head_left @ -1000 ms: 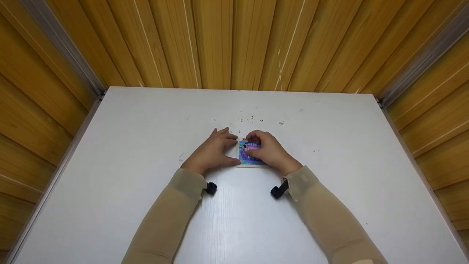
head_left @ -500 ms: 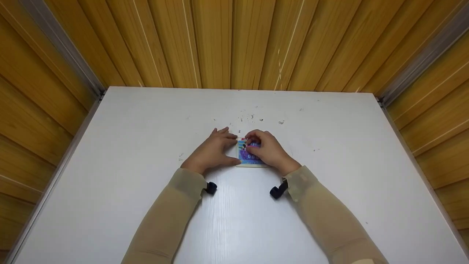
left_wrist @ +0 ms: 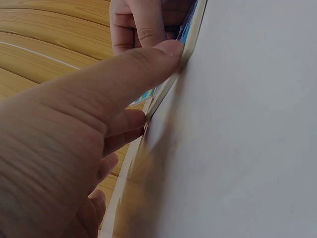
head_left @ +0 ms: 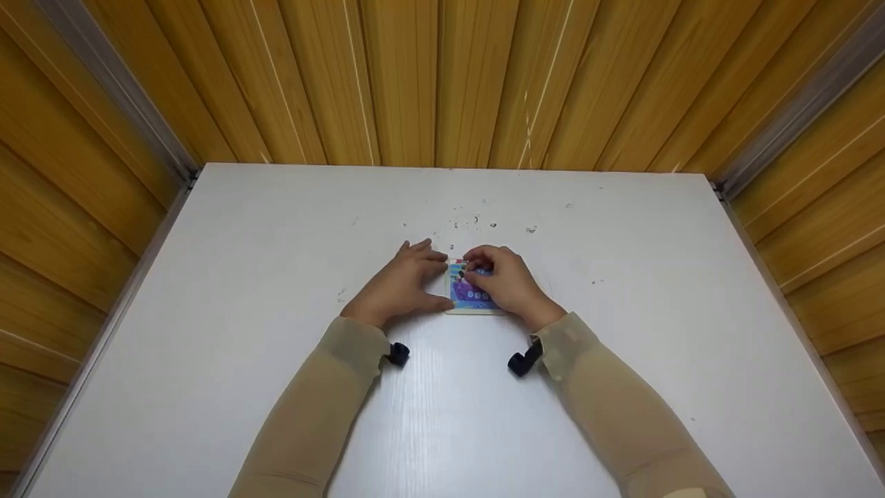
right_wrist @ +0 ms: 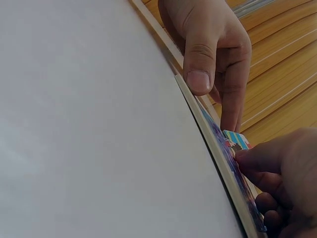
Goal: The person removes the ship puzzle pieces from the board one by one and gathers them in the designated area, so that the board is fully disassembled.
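A small square picture puzzle board [head_left: 477,311] with a pale rim and a blue and purple print lies mid-table. My left hand [head_left: 404,283] is at its left side, thumb on the near corner and straight fingers at the far corner. In the left wrist view, that thumb [left_wrist: 171,48] presses on the rim. My right hand [head_left: 511,280] covers the board's right part. Its thumb and fingers pinch a small printed piece [right_wrist: 237,137], striped blue and yellow, which stands up tilted from the board in the right wrist view. The fingers hide the piece's lower part.
The white table [head_left: 276,228] bears dark specks and scuffs [head_left: 477,221] beyond the board. Yellow wood-plank walls [head_left: 401,83] rise at the back and both sides. Black wrist cameras [head_left: 399,354] hang at both cuffs.
A pink patch by my right fingers has gone from sight, and more of the purple print with pale round spots shows. My left hand has stayed in place.
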Motion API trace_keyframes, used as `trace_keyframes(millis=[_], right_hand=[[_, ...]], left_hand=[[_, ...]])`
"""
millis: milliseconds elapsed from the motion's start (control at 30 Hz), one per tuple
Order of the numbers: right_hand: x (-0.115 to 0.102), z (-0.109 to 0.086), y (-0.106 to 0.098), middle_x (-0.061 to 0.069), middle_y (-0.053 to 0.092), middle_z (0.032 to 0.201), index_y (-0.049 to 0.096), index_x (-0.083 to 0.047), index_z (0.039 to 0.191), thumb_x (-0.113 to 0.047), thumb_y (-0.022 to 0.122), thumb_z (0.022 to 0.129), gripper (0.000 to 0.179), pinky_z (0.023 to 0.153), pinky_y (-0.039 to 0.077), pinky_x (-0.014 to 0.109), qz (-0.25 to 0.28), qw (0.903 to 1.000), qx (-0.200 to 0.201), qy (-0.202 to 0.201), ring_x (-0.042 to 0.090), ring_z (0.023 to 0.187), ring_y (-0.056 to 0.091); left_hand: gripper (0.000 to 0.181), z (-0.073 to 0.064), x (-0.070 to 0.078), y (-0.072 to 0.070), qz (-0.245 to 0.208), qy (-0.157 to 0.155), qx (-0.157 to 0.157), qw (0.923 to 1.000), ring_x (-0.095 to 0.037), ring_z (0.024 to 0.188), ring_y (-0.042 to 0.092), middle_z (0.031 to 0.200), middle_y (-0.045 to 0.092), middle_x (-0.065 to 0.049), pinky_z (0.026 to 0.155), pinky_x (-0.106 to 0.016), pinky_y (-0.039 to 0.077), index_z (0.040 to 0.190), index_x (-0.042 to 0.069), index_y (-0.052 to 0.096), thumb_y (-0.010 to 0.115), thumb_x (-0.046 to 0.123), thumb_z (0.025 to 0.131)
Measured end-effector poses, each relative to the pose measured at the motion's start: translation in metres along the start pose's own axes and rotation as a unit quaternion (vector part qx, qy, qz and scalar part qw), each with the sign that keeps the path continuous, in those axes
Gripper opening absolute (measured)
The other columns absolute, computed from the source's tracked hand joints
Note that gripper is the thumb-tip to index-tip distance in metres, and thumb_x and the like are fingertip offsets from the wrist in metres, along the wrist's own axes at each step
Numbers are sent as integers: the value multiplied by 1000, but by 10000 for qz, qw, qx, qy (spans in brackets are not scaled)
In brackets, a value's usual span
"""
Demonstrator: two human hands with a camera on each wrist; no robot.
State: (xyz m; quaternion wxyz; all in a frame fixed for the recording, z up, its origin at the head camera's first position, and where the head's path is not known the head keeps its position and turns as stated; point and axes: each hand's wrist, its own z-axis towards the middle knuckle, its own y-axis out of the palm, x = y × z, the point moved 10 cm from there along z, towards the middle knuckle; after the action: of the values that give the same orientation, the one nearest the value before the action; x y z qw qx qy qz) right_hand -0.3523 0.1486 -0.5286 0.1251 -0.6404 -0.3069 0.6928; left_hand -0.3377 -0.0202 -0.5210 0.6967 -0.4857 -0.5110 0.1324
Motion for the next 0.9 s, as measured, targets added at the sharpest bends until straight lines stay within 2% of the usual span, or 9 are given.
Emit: trace_keyframes(millis=[200,433,900], right_hand=[[2,0,0,8,81,118,76,-10,137,-14,81,105,32,117,51,50,74,9999,-48,66,29,120,65],[-1,0,0,9,82,119,76,-7,136,-12,80,105,32,115,55,49,263,9996,-88,-19,28,117,72],[2,1,-1,9,82,116,78,-8,137,-15,80,106,32,117,54,50,280,9995,-89,61,26,114,71]], left_hand=[[78,0,-2,2,36,-22,-38,10000,-30,176,30,168,63,-5,149,-51,6,153,4,70,95,46,92],[78,-1,1,0,76,107,-2,9999,-33,176,30,168,63,-9,149,-54,7,152,2,70,96,43,92],[79,1,-2,2,94,81,-62,9999,-33,176,30,168,62,-8,149,-53,8,154,3,69,95,45,92]])
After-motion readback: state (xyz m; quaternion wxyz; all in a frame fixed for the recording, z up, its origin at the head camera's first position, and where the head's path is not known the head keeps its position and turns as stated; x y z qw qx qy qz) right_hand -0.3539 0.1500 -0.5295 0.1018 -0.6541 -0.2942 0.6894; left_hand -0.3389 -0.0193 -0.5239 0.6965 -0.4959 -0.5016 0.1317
